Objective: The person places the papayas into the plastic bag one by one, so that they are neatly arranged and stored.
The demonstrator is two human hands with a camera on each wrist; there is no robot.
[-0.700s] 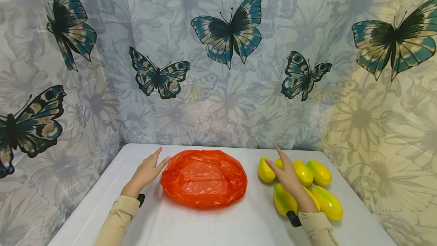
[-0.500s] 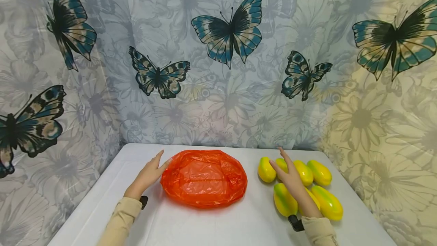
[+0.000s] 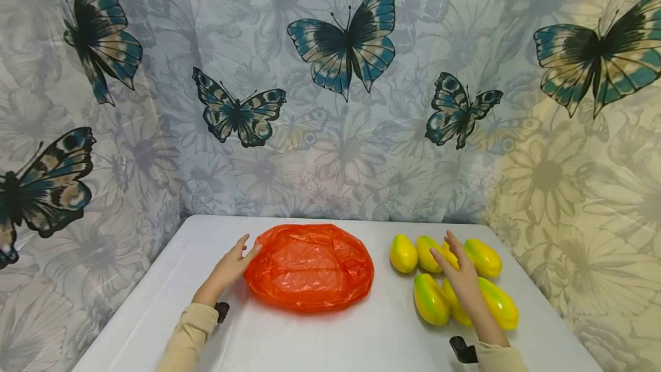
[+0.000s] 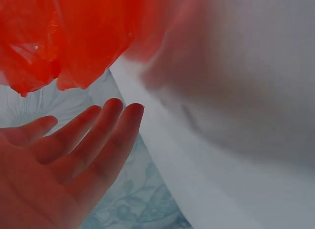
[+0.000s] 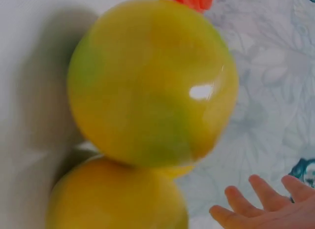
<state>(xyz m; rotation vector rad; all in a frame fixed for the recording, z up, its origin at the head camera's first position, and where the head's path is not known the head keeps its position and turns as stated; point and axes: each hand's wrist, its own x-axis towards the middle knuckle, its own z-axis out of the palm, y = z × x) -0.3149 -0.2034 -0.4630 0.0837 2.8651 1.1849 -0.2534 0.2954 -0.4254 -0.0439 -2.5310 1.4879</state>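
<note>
A crumpled red plastic bag (image 3: pixel 310 268), its rim spread into an oval, sits on the white table. My left hand (image 3: pixel 227 271) is at its left edge with fingers extended. In the left wrist view, the fingers (image 4: pixel 103 155) show below the bag (image 4: pixel 93 32), apart from it; whether the thumb touches it, I cannot tell. Several glossy yellow-green fruits, shaped like mangoes or papayas, lie to the right, one (image 3: pixel 431 299) at the front left. My right hand (image 3: pixel 465 277) hovers over them, fingers spread and holding nothing. Its wrist view shows one fruit (image 5: pixel 152 86) up close.
The white-covered table (image 3: pixel 330 343) ends at a patterned butterfly curtain (image 3: pixel 351 182), which also rises along both sides. A fruit (image 3: pixel 483 258) lies at the back right of the group. Dark wrist straps (image 3: pixel 463 350) show on both arms.
My right hand has drawn back and to the right over the fruits, uncovering the left ones. My left hand has shifted slightly right and nearer to me. The bag and fruits stay put.
</note>
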